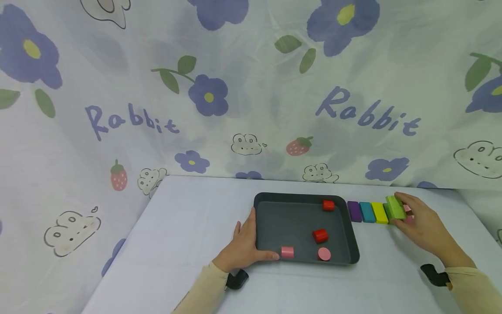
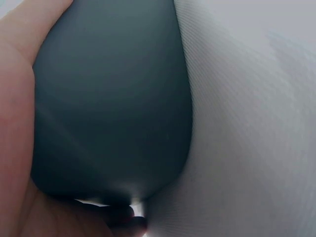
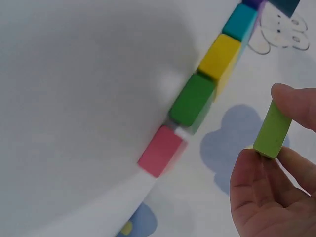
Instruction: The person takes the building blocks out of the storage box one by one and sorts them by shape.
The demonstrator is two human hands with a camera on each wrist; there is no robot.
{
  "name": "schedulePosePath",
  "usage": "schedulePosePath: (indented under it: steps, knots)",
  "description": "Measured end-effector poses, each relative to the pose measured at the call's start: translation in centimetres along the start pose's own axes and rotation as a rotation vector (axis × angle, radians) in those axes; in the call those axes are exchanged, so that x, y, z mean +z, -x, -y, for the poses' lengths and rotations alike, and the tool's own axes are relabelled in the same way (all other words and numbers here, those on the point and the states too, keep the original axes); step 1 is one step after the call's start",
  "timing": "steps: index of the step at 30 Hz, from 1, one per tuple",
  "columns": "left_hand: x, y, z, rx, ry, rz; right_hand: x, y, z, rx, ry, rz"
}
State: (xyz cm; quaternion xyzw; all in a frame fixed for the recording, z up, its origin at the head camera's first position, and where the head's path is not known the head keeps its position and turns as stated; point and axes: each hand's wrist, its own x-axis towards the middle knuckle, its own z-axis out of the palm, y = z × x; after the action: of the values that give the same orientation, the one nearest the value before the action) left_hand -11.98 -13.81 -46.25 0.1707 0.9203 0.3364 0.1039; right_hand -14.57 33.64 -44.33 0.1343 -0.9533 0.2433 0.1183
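Note:
My right hand pinches a light green block between thumb and fingers at the right end of a row of coloured blocks. The right wrist view shows that block held up beside the row, which runs purple, blue, yellow, dark green and pink. A narrow gap parts the green and pink ones. My left hand rests against the left side of a dark grey tray, its fingers extended along the wall and its thumb along the front rim.
Inside the tray lie a small red block, a larger red piece, a pink piece and a round-faced pink piece. The purple block stands close to the tray's right wall. A patterned cloth hangs behind the white table.

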Motion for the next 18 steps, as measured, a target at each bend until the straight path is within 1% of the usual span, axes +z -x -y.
schedulePosePath:
  steps: [6,14,18]
  knots:
    - [-0.1,0.1,-0.3,-0.015,0.003,0.011,-0.4,0.5,-1.6,-0.003,0.025,0.001]
    - [0.0,0.1,-0.2,-0.014,-0.004,0.007,-1.1,0.7,-3.1,0.018,0.048,0.036]
    - [-0.1,0.1,-0.2,-0.012,-0.005,0.007,-1.3,0.7,-3.6,0.047,0.054,0.065]
